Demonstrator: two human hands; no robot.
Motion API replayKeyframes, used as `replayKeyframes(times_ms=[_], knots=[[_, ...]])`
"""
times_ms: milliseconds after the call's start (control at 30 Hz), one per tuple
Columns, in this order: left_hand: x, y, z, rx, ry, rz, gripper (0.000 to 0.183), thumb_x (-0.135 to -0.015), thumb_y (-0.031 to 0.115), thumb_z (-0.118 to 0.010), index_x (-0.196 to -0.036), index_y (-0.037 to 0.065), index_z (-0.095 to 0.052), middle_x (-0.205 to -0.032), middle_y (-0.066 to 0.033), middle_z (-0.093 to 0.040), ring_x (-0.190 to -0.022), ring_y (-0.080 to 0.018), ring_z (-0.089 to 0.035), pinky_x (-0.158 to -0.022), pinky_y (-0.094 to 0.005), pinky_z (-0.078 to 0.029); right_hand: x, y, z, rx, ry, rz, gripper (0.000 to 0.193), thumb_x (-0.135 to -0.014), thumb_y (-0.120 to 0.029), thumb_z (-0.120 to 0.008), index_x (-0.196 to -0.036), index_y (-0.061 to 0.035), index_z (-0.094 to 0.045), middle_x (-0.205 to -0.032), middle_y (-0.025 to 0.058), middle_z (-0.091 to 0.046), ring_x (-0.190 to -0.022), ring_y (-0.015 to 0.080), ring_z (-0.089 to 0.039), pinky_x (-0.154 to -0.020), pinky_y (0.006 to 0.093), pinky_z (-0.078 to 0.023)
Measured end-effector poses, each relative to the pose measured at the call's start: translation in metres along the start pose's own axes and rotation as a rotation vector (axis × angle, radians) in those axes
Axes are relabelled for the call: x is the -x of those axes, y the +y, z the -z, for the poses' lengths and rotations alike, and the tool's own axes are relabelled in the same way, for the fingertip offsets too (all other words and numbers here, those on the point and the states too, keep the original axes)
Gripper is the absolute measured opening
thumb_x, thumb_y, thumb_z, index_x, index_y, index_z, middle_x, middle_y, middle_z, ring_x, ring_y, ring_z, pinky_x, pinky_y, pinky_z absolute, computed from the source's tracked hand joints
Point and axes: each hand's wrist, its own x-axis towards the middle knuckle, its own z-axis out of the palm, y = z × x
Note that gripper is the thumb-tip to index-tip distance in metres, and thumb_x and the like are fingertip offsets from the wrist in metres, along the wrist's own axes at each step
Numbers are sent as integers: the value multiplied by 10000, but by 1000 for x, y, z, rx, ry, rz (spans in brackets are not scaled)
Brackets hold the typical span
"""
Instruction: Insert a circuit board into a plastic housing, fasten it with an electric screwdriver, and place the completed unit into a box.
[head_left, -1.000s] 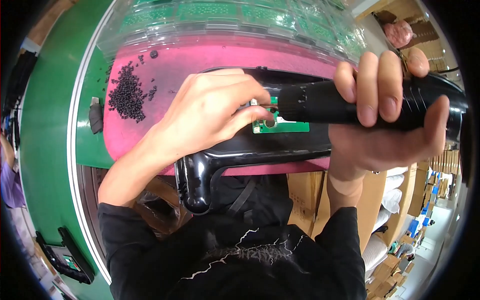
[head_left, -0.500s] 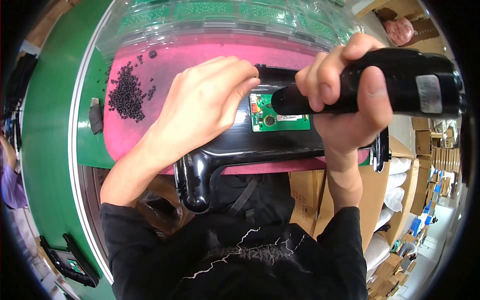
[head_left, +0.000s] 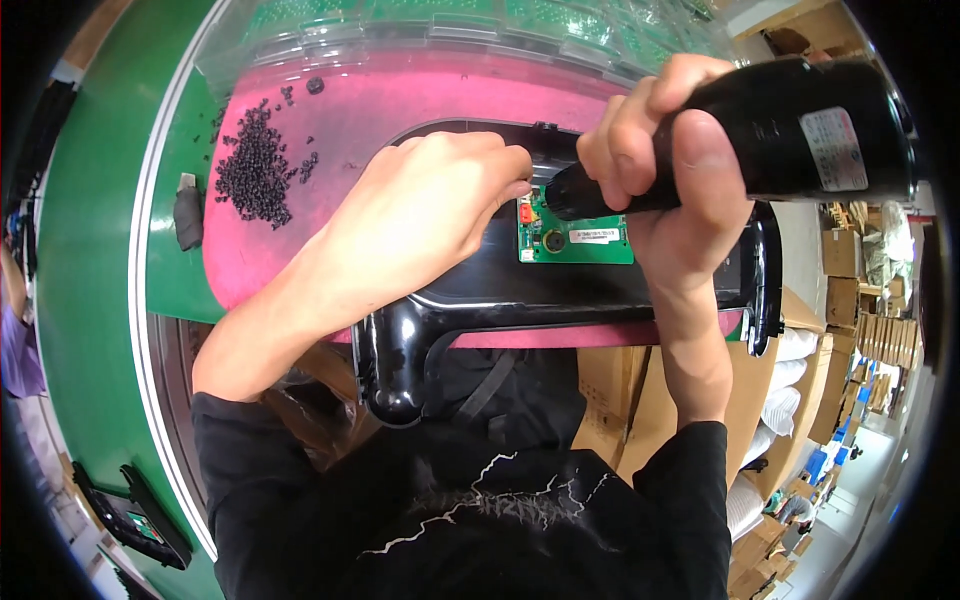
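My right hand (head_left: 690,190) is wrapped around a thick black power screwdriver (head_left: 785,130), held nearly level with its tapered nose over the green circuit board (head_left: 575,254). The board lies inside a glossy black plastic housing (head_left: 490,290). At the board's upper left corner, close to the screwdriver's nose, my left hand (head_left: 430,205) has thumb and forefinger pinched together. Whatever sits between those fingertips is too small or hidden to make out. The nose covers part of the board's upper edge, and its very tip cannot be made out.
Under the housing lies a pink mat (head_left: 380,90), with a heap of small black screws (head_left: 255,175) at its left. Clear plastic trays of green boards (head_left: 450,35) stand behind. A dark wrapped object (head_left: 188,218) rests on the green table. Another black housing (head_left: 135,520) lies lower left.
The board and housing now appear slightly further right in view. My left hand has shifted right a little, still pinched. The screwdriver's back end has risen slightly.
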Motion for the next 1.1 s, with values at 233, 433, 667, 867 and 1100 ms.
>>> replayKeyframes(times_ms=[233,433,667,867,1100], knots=[[3,3,4,-8,3,-2,120,-895,109,-642,-922,-4,-669,-860,-159,-647,-827,-378,-636,-717,-456,-502,-3,-12,-14,46,99,-60,243,-932,-285,-545,-987,-55,-493,-620,21,-471,-508,121,-418,-552,297,-389],[4,2,7,28,-70,-48,134,-868,102,-678,-910,-25,-687,-834,-151,-651,-780,-349,-647,-691,-432,-509,13,-31,-4,-312,76,151,365,-934,-437,-535,-1084,-104,-538,-649,-29,-465,-537,104,-419,-605,295,-362],[-1,5,7,307,-24,-194,119,-850,32,-681,-932,-53,-673,-810,-159,-646,-725,-320,-643,-652,-379,-506,18,-52,3,-330,1,224,402,-910,-499,-560,-1073,-132,-535,-672,-54,-471,-531,69,-424,-621,271,-366],[-6,13,11,370,-149,-152,102,-867,29,-654,-940,-39,-637,-816,-146,-621,-770,-319,-636,-701,-378,-502,28,-59,5,-343,-38,287,445,-891,-506,-593,-1133,-140,-522,-702,-56,-486,-571,71,-473,-646,273,-387],[1,6,-1,156,-107,-166,106,-864,32,-666,-948,-31,-656,-845,-140,-651,-812,-329,-662,-724,-403,-515,28,-54,12,-267,-135,249,442,-919,-498,-572,-1157,-131,-516,-720,-40,-517,-577,78,-478,-624,285,-393]])
